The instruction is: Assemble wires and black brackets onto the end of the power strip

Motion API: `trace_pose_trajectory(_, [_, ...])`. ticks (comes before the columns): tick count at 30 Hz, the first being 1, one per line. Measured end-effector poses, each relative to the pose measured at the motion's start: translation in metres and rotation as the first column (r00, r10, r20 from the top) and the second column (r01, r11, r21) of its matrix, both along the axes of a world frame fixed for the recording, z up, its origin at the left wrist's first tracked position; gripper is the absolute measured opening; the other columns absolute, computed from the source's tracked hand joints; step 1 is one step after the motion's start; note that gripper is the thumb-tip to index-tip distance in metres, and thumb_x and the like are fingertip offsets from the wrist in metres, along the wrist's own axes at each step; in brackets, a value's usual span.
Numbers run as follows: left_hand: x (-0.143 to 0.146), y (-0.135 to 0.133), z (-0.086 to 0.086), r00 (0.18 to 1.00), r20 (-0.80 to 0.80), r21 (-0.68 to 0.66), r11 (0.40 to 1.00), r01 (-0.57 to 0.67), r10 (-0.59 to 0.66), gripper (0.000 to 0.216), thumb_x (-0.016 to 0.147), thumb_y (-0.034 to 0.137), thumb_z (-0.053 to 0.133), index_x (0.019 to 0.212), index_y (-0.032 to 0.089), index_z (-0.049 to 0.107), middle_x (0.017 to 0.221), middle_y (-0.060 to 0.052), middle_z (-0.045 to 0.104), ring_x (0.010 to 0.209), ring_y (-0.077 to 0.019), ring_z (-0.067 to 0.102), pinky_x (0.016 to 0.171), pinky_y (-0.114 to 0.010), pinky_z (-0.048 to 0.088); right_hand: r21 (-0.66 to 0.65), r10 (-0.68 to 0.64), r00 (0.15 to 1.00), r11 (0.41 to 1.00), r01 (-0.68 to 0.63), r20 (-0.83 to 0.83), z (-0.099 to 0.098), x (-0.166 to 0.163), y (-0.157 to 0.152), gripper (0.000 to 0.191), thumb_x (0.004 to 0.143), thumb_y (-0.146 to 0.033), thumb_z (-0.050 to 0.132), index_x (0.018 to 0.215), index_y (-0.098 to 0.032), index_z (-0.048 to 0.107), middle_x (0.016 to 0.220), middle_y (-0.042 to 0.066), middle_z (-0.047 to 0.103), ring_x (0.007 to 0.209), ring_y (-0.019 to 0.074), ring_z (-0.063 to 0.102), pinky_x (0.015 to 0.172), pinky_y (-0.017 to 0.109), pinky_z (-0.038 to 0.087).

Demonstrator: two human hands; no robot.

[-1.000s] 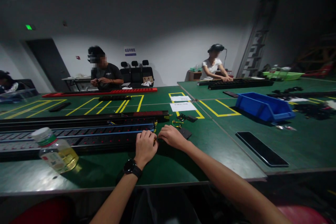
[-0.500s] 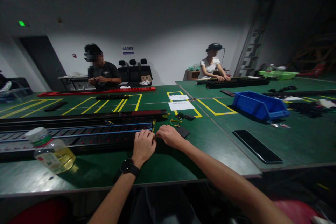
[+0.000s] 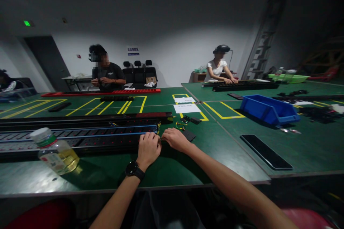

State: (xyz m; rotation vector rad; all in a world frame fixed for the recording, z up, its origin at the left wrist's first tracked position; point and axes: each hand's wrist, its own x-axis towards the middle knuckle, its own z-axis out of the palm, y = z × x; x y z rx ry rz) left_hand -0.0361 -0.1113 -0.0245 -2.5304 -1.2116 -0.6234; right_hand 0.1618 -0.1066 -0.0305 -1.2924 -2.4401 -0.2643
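Several long black strips with red dots (image 3: pixel 107 140) lie across the table on the left, with thin blue lines along them. At the right end of the nearest strip, my left hand (image 3: pixel 149 147) is closed, its fingers curled over that end. Close beside it, my right hand (image 3: pixel 176 139) is closed in a pinch, its fingertips almost meeting the left ones. Whatever the right fingers hold is too small and covered to make out. Just past my right hand lie a flat black plate (image 3: pixel 189 135), yellow-green wires (image 3: pixel 180 126) and small black parts (image 3: pixel 190 119).
A bottle of yellow liquid (image 3: pixel 57 155) stands in front of the strips. To the right are a phone (image 3: pixel 266 151) and a blue bin (image 3: pixel 268 109). White paper sheets (image 3: pixel 186 108) lie farther back. Two people work across the green table (image 3: pixel 223 150).
The whole view has shifted slightly to the right. Both hands stay at the strip's end, with only slight finger movement.
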Motion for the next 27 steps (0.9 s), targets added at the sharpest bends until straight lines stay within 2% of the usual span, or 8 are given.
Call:
trace_pose_trajectory(8, [0.0, 0.001, -0.001, 1.0, 0.006, 0.021, 1.0, -0.001, 0.001, 0.012, 0.097, 0.026, 0.058, 0.097, 0.021, 0.069, 0.103, -0.009, 0.07, 0.103, -0.0277, 0.058, 0.087, -0.045, 0.038, 0.01, -0.003, 1.0, 1.0, 0.003, -0.003, -0.001, -0.001, 0.0, 0.013, 0.1, -0.014, 0.061, 0.099, -0.018, 0.074, 0.096, 0.007, 0.072, 0.09, 0.0199, 0.062, 0.076, 0.03, 0.038])
trace_pose_trajectory(12, [0.001, 0.001, -0.002, 1.0, 0.018, 0.035, 0.999, -0.009, 0.009, 0.014, 0.098, 0.024, 0.056, 0.095, 0.021, 0.07, 0.101, -0.007, 0.07, 0.102, -0.0272, 0.058, 0.087, -0.045, 0.037, -0.019, 0.003, 1.0, 1.0, -0.003, -0.019, 0.008, 0.007, 0.002, 0.011, 0.1, -0.02, 0.066, 0.101, -0.019, 0.076, 0.098, 0.006, 0.074, 0.092, 0.0204, 0.064, 0.078, 0.03, 0.04])
trace_pose_trajectory(16, [0.002, -0.001, 0.0, 0.999, 0.038, 0.027, 1.0, -0.016, 0.015, 0.015, 0.098, 0.026, 0.057, 0.091, 0.021, 0.07, 0.098, -0.007, 0.07, 0.099, -0.0264, 0.058, 0.087, -0.044, 0.037, -0.042, -0.132, 0.99, 0.991, 0.13, -0.054, 0.021, 0.022, 0.002, 0.016, 0.099, -0.018, 0.063, 0.107, -0.02, 0.077, 0.104, 0.007, 0.076, 0.097, 0.0222, 0.065, 0.084, 0.031, 0.041])
trace_pose_trajectory(19, [0.003, -0.002, 0.001, 0.999, 0.048, 0.025, 1.0, -0.015, 0.014, 0.015, 0.098, 0.027, 0.057, 0.091, 0.021, 0.07, 0.097, -0.007, 0.07, 0.099, -0.0264, 0.058, 0.087, -0.045, 0.037, -0.053, -0.225, 0.974, 0.973, 0.224, -0.019, 0.022, 0.028, 0.0, 0.023, 0.098, -0.016, 0.06, 0.113, -0.02, 0.077, 0.109, 0.009, 0.076, 0.102, 0.0254, 0.064, 0.087, 0.034, 0.041])
trace_pose_trajectory(24, [0.003, -0.001, 0.001, 0.998, 0.057, 0.021, 1.0, -0.024, 0.023, 0.016, 0.098, 0.027, 0.057, 0.092, 0.021, 0.07, 0.097, -0.007, 0.069, 0.098, -0.0265, 0.057, 0.085, -0.044, 0.037, -0.1, -0.257, 0.965, 0.96, 0.26, 0.04, 0.016, 0.022, -0.003, 0.029, 0.099, -0.018, 0.056, 0.119, -0.02, 0.077, 0.108, 0.012, 0.075, 0.105, 0.0274, 0.064, 0.09, 0.035, 0.042])
trace_pose_trajectory(27, [0.004, -0.001, 0.0, 0.997, 0.068, 0.009, 0.999, -0.031, 0.031, 0.014, 0.096, 0.027, 0.059, 0.091, 0.021, 0.071, 0.097, -0.008, 0.069, 0.099, -0.0269, 0.057, 0.086, -0.044, 0.037, -0.122, -0.242, 0.969, 0.962, 0.246, 0.044, 0.014, 0.017, -0.003, 0.026, 0.102, -0.024, 0.056, 0.114, -0.02, 0.078, 0.105, 0.012, 0.075, 0.102, 0.0264, 0.065, 0.09, 0.035, 0.042])
